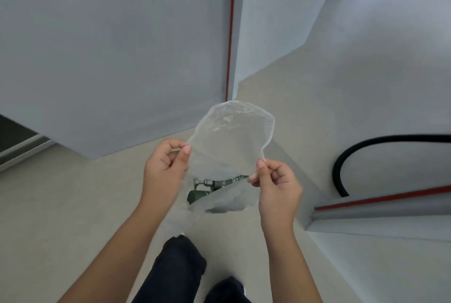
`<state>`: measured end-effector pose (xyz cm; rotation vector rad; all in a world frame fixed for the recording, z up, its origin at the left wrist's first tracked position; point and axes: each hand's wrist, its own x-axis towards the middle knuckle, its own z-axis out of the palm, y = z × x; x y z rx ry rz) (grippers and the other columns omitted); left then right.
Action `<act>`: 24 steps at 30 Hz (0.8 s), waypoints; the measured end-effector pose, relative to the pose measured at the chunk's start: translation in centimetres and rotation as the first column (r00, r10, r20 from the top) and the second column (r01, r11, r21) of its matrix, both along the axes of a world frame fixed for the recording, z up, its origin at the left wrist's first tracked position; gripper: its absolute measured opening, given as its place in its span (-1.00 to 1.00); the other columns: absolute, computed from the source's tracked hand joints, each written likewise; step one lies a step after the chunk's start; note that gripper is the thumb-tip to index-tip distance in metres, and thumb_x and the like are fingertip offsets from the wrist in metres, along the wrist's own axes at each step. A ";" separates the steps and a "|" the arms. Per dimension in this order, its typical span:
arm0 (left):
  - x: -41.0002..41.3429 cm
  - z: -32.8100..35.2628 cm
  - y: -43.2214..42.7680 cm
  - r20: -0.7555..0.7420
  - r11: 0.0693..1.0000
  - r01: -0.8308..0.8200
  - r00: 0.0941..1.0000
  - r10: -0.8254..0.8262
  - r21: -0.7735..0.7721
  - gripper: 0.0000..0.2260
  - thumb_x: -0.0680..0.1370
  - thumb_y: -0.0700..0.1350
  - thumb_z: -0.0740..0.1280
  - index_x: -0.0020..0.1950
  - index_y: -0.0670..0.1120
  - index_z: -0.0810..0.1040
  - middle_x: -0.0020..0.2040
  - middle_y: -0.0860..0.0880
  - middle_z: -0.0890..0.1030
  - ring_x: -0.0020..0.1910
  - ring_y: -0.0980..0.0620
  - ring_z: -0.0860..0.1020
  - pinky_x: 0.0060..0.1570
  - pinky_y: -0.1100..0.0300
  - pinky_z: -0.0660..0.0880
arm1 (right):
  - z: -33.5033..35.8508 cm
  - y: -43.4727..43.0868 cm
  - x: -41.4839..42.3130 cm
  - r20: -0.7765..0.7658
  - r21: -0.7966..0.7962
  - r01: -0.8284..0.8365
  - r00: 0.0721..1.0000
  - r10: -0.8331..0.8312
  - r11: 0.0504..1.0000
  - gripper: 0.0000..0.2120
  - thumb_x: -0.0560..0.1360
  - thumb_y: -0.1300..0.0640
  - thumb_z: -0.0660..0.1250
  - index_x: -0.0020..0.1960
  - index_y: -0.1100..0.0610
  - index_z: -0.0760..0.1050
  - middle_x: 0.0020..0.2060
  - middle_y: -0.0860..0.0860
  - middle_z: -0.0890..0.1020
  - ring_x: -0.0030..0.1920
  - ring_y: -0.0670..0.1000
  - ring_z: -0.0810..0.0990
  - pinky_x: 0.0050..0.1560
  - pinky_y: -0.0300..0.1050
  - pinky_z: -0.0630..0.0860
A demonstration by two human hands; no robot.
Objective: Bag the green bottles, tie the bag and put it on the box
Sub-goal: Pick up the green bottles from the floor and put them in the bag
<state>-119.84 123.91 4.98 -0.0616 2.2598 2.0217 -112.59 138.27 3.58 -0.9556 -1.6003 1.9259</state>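
A clear plastic bag (231,136) hangs in front of me, its mouth flap standing up above my hands. My left hand (164,168) pinches the bag's left edge between thumb and fingers. My right hand (277,183) pinches the right edge. Green bottles (220,184) with pale caps lie inside the bag's lower part, seen between my hands; at least two show. The bag's bottom sags toward my legs. No box is in view.
Pale floor lies below. A grey wall panel with a red strip (229,34) stands ahead. A black hose (366,146) curves at the right above a grey ledge with a red strip (380,199). My dark trousers (180,266) are at the bottom.
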 end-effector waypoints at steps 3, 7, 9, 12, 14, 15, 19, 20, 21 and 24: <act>-0.1 2.5 -2.1 -0.023 0.999 -0.029 0.999 0.030 0.039 -0.87 0.52 -0.20 0.27 -0.22 -0.03 0.47 -0.56 0.13 0.43 -0.54 0.22 0.33 -0.51 0.38 0.30 | 2.9 -0.6 -1.5 -0.017 0.054 -0.115 0.993 0.116 0.992 -0.80 0.48 0.30 0.28 -0.26 0.07 0.50 -0.59 -0.06 0.54 -0.48 -0.14 0.51 -0.35 -0.38 0.47; -0.3 4.5 -4.9 -0.040 0.999 -0.027 0.999 0.029 0.046 -0.88 0.52 -0.23 0.26 -0.20 -0.06 0.46 -0.58 0.12 0.39 -0.55 0.19 0.26 -0.53 0.35 0.23 | 5.1 -2.4 -3.9 0.015 0.126 -0.246 0.969 0.246 0.961 -0.79 0.48 0.28 0.29 -0.27 0.04 0.49 -0.59 -0.08 0.55 -0.48 -0.15 0.51 -0.34 -0.34 0.48; -0.4 5.3 -6.4 -0.031 0.997 -0.045 0.998 0.046 0.057 -0.88 0.52 -0.23 0.26 -0.20 -0.06 0.46 -0.58 0.11 0.37 -0.55 0.17 0.24 -0.54 0.33 0.21 | 6.0 -3.7 -4.9 0.039 0.140 -0.323 0.946 0.321 0.936 -0.79 0.48 0.27 0.29 -0.28 0.03 0.49 -0.59 -0.08 0.55 -0.48 -0.15 0.50 -0.33 -0.31 0.49; -0.3 5.8 -8.6 0.006 0.988 -0.113 0.994 0.113 0.102 -0.89 0.52 -0.22 0.26 -0.20 -0.08 0.46 -0.58 0.11 0.34 -0.55 0.16 0.23 -0.54 0.35 0.20 | 6.9 -5.9 -6.0 0.090 0.144 -0.436 0.900 0.427 0.888 -0.79 0.49 0.25 0.29 -0.27 0.03 0.49 -0.59 -0.08 0.54 -0.48 -0.15 0.49 -0.31 -0.27 0.49; 0.1 5.9 -9.8 0.053 0.978 -0.153 0.988 0.147 0.142 -0.90 0.51 -0.23 0.25 -0.20 -0.10 0.46 -0.60 0.12 0.33 -0.57 0.18 0.22 -0.56 0.37 0.21 | 7.3 -7.2 -6.7 0.123 0.153 -0.502 0.865 0.487 0.852 -0.80 0.49 0.25 0.29 -0.27 0.03 0.49 -0.60 -0.08 0.54 -0.47 -0.14 0.49 -0.29 -0.23 0.49; 0.3 5.9 -10.3 0.074 0.973 -0.165 0.985 0.154 0.162 -0.90 0.51 -0.23 0.25 -0.20 -0.10 0.46 -0.60 0.12 0.32 -0.58 0.19 0.22 -0.56 0.37 0.21 | 7.4 -7.8 -7.0 0.140 0.167 -0.532 0.846 0.514 0.830 -0.80 0.49 0.24 0.29 -0.27 0.03 0.50 -0.60 -0.09 0.53 -0.47 -0.13 0.49 -0.28 -0.21 0.50; 1.4 5.6 -12.1 0.139 0.952 -0.227 0.970 0.201 0.206 -0.91 0.51 -0.23 0.26 -0.20 -0.12 0.47 -0.61 0.10 0.31 -0.58 0.18 0.22 -0.55 0.37 0.22 | 7.7 -10.4 -7.9 0.160 0.206 -0.617 0.787 0.596 0.760 -0.76 0.48 0.26 0.29 -0.30 0.01 0.50 -0.61 -0.09 0.53 -0.50 -0.13 0.46 -0.34 -0.29 0.49; 1.6 5.7 -12.8 0.143 0.945 -0.250 0.964 0.224 0.209 -0.91 0.51 -0.23 0.26 -0.20 -0.12 0.47 -0.61 0.10 0.31 -0.59 0.18 0.23 -0.55 0.38 0.23 | 7.7 -11.3 -8.2 0.151 0.205 -0.636 0.772 0.618 0.744 -0.76 0.48 0.27 0.29 -0.30 0.01 0.50 -0.61 -0.09 0.52 -0.50 -0.14 0.46 -0.37 -0.32 0.48; 1.8 5.7 -13.4 0.139 0.940 -0.271 0.959 0.246 0.206 -0.91 0.51 -0.23 0.26 -0.20 -0.13 0.47 -0.61 0.10 0.32 -0.59 0.18 0.23 -0.55 0.38 0.23 | 7.7 -12.1 -8.4 0.145 0.202 -0.659 0.752 0.643 0.725 -0.76 0.48 0.28 0.29 -0.30 0.01 0.50 -0.61 -0.08 0.52 -0.50 -0.14 0.46 -0.38 -0.33 0.48; 2.5 6.0 -15.5 0.102 0.915 -0.357 0.933 0.344 0.188 -0.93 0.50 -0.21 0.27 -0.19 -0.12 0.48 -0.61 0.10 0.34 -0.58 0.18 0.24 -0.54 0.37 0.24 | 7.7 -15.0 -9.0 0.148 0.186 -0.748 0.662 0.734 0.637 -0.77 0.48 0.29 0.29 -0.29 0.04 0.50 -0.61 -0.09 0.52 -0.51 -0.15 0.46 -0.40 -0.36 0.46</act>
